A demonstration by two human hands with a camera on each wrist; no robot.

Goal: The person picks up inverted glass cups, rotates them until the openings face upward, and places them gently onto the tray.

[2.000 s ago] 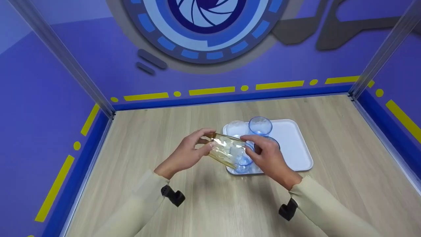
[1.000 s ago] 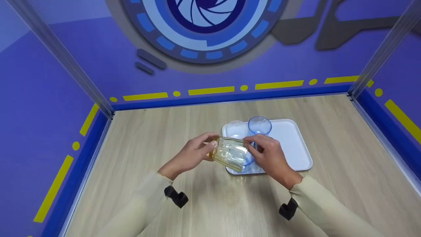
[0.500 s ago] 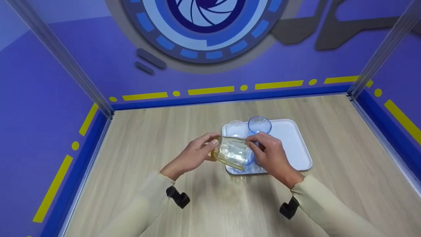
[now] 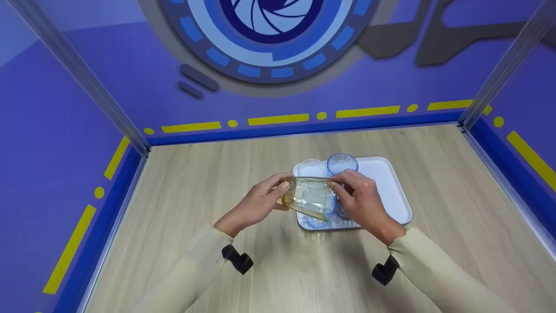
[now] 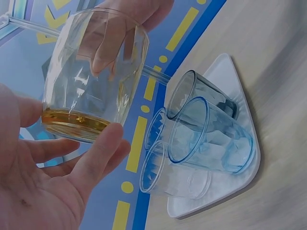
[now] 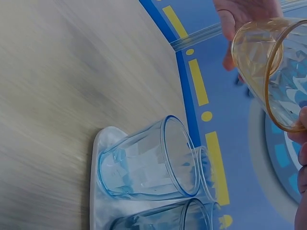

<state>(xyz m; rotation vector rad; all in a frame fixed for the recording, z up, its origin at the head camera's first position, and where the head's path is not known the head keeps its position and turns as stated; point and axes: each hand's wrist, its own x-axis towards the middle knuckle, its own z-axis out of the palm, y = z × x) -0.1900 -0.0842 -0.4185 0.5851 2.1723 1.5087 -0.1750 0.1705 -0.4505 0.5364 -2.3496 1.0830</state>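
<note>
Both hands hold one amber-tinted glass (image 4: 310, 198) tipped on its side above the left end of a white tray (image 4: 391, 182). My left hand (image 4: 278, 193) grips its thick base, the thumb (image 5: 103, 153) under it. My right hand (image 4: 343, 191) pinches the rim; its fingers (image 5: 129, 24) show through the glass (image 5: 91, 76). In the right wrist view the glass mouth (image 6: 273, 62) faces the camera. Several blue and clear glasses (image 5: 211, 139) stand upright on the tray just under the held glass.
The tray (image 6: 96, 191) lies on a pale wooden table (image 4: 195, 182) fenced by blue and purple walls (image 4: 65, 130). A blue glass (image 4: 342, 164) and a clear glass (image 4: 309, 167) stand at the tray's far left corner. The tray's right half is bare.
The two hands and the amber glass drifted slightly right, toward the tray. The right hand's fingers moved up onto the rim. The glasses on the tray stayed put.
</note>
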